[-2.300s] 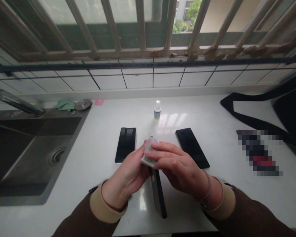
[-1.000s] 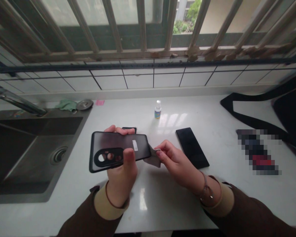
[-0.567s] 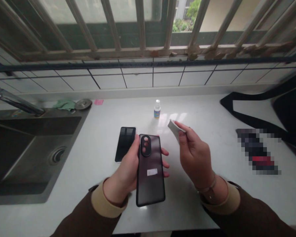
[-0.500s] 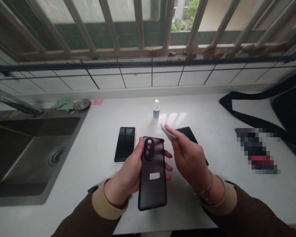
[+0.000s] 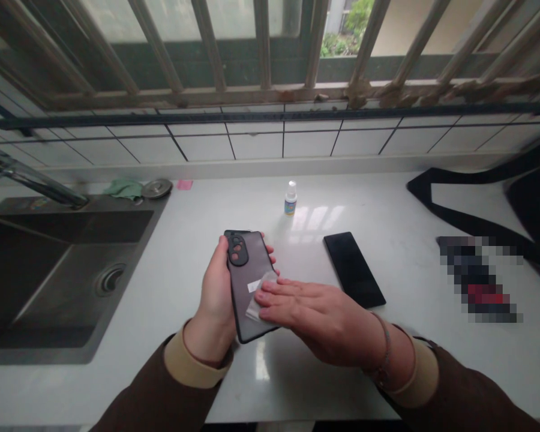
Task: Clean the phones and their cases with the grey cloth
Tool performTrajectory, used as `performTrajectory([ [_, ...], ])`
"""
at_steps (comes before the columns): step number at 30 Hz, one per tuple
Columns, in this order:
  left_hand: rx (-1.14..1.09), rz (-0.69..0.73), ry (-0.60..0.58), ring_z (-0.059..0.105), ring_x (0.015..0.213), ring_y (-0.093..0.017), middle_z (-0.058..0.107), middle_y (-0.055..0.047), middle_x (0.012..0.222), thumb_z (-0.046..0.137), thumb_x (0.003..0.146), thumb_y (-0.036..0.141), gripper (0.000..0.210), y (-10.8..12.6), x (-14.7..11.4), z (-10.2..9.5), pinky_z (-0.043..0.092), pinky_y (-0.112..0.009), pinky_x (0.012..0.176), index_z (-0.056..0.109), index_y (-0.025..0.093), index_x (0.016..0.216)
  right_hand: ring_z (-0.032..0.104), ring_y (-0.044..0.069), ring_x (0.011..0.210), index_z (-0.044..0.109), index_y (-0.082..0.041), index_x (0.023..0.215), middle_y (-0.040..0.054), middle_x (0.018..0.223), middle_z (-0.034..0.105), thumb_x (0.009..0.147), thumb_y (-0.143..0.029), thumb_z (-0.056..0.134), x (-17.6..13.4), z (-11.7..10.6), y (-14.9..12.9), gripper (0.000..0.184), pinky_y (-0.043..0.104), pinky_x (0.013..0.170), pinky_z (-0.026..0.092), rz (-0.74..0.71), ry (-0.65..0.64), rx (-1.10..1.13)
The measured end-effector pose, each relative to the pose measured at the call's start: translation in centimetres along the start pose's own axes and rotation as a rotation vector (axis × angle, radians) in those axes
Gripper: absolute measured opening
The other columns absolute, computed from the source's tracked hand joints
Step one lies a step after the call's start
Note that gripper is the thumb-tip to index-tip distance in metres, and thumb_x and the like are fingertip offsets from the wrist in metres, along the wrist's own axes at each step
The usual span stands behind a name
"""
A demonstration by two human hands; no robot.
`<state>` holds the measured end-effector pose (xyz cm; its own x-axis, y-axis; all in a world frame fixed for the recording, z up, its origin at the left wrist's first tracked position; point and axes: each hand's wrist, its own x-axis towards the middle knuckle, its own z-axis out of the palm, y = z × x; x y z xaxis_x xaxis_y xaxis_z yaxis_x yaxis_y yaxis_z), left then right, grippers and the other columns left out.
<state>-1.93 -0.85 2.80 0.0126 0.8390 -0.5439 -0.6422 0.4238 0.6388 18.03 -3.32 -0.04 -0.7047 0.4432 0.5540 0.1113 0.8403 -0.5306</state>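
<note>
Though partly under cloth (image 5: 252,309), phone case (image 5: 251,267) (black-rimmed)

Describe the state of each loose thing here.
Smoky translucent plastic phone case: held in the left hand.
Thin grey cloth: pressed to it by the right hand.
Black rectangular slab: flat, face dark.
Dark thing behind case: mostly hidden.
Small white plastic bottle: upright.
Green cloth: crumpled.
Round metal disc: lying down.
Small pink rectangle: flat.
Black fabric strap: bent.
Pixelated item: cannot tell.

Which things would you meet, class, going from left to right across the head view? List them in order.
Faucet → green cloth → round metal strainer → pink slip → phone case → small white bottle → black phone → black strap.
</note>
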Motion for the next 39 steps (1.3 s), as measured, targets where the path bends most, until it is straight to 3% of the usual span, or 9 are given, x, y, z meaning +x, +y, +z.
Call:
performTrajectory([
  [7, -0.043, -0.026, 0.041, 0.077, 0.067, -0.023, 0.081, -0.014, 0.089, 0.029, 0.113, 0.053, 0.064, 0.8, 0.4, -0.4, 0.067, -0.036, 0.066, 0.075, 0.008, 0.114, 0.067, 0.023, 0.141, 0.067, -0.009, 0.137, 0.0173, 0.136, 0.078, 0.105, -0.007, 0.050, 0.4, -1.1, -1.4, 0.036, 0.041, 0.126, 0.050, -0.069, 0.031, 0.237],
  [12, -0.024, -0.161, -0.061, 0.078, 0.070, -0.026, 0.082, -0.015, 0.093, 0.032, 0.111, 0.059, 0.066, 0.5, 0.6, -0.6, 0.066, -0.040, 0.065, 0.076, 0.010, 0.118, 0.083, 0.022, 0.110, 0.076, -0.022, 0.127, 0.0083, 0.116, 0.085, 0.114, -0.021, 0.046, -0.4, -0.6, -1.4, 0.032, 0.038, 0.097, 0.069, 0.390, 0.345, 0.649],
  [16, 0.005, -0.314, -0.217, 0.078, 0.072, -0.026, 0.081, -0.019, 0.094, 0.033, 0.111, 0.063, 0.071, -0.4, 0.1, -0.5, 0.065, -0.038, 0.067, 0.077, 0.007, 0.118, 0.081, 0.026, 0.110, 0.078, -0.024, 0.130, 0.0086, 0.120, 0.083, 0.115, -0.033, 0.050, -1.0, 0.0, 0.1, 0.033, 0.045, 0.094, 0.070, 0.684, 0.723, 0.422],
  [18, 0.023, -0.373, -0.303, 0.079, 0.077, -0.028, 0.081, -0.021, 0.100, 0.033, 0.110, 0.066, 0.075, -1.0, -0.1, -0.4, 0.065, -0.039, 0.069, 0.076, 0.006, 0.120, 0.080, 0.027, 0.112, 0.076, -0.025, 0.135, 0.0086, 0.124, 0.082, 0.114, -0.034, 0.052, -0.9, -0.2, 0.5, 0.034, 0.049, 0.099, 0.068, 0.774, 0.784, 0.226],
  [21, 0.033, -0.468, -0.380, 0.079, 0.081, -0.028, 0.081, -0.021, 0.102, 0.035, 0.108, 0.071, 0.077, -2.3, -0.2, -0.5, 0.066, -0.041, 0.074, 0.076, 0.006, 0.120, 0.077, 0.027, 0.123, 0.070, -0.027, 0.146, 0.0081, 0.135, 0.079, 0.113, -0.027, 0.052, -0.5, -0.4, 0.4, 0.038, 0.050, 0.109, 0.064, 0.745, 0.601, 0.015],
  [27, -0.109, -0.337, -0.280, 0.080, 0.101, -0.029, 0.081, -0.018, 0.112, 0.039, 0.113, 0.056, 0.061, -3.7, 0.1, -0.1, 0.062, -0.044, 0.100, 0.071, 0.010, 0.137, 0.056, 0.025, 0.152, 0.061, -0.015, 0.152, 0.0144, 0.154, 0.067, 0.107, -0.004, 0.048, 0.0, 0.7, -0.2, 0.048, 0.053, 0.132, 0.041, 0.262, 0.226, -0.086],
  [32, -0.001, -0.408, -0.072, 0.080, 0.077, -0.024, 0.081, -0.018, 0.088, 0.037, 0.111, 0.063, 0.071, -2.5, 0.0, 0.3, 0.066, -0.034, 0.076, 0.079, 0.006, 0.109, 0.055, 0.023, 0.153, 0.064, -0.008, 0.142, 0.0170, 0.152, 0.068, 0.102, -0.003, 0.051, 0.0, 0.9, -0.7, 0.043, 0.047, 0.134, 0.038, 0.054, 0.064, -0.023],
  [35, 0.059, -0.374, -0.066, 0.076, 0.065, -0.022, 0.079, -0.017, 0.083, 0.031, 0.110, 0.069, 0.080, -1.7, 0.0, 0.2, 0.065, -0.031, 0.064, 0.079, 0.006, 0.098, 0.058, 0.022, 0.150, 0.066, -0.009, 0.137, 0.0138, 0.149, 0.071, 0.102, -0.007, 0.052, 0.4, 0.8, -1.4, 0.038, 0.044, 0.135, 0.036, -0.058, -0.049, 0.063],
  [39, 0.074, -0.287, -0.091, 0.077, 0.065, -0.024, 0.080, -0.016, 0.090, 0.031, 0.109, 0.068, 0.075, -0.7, 0.1, -0.1, 0.064, -0.034, 0.060, 0.076, 0.008, 0.110, 0.066, 0.023, 0.142, 0.069, -0.011, 0.129, 0.0132, 0.140, 0.077, 0.101, -0.012, 0.055, 0.9, 0.6, -2.6, 0.031, 0.042, 0.133, 0.039, -0.095, -0.077, 0.186],
])
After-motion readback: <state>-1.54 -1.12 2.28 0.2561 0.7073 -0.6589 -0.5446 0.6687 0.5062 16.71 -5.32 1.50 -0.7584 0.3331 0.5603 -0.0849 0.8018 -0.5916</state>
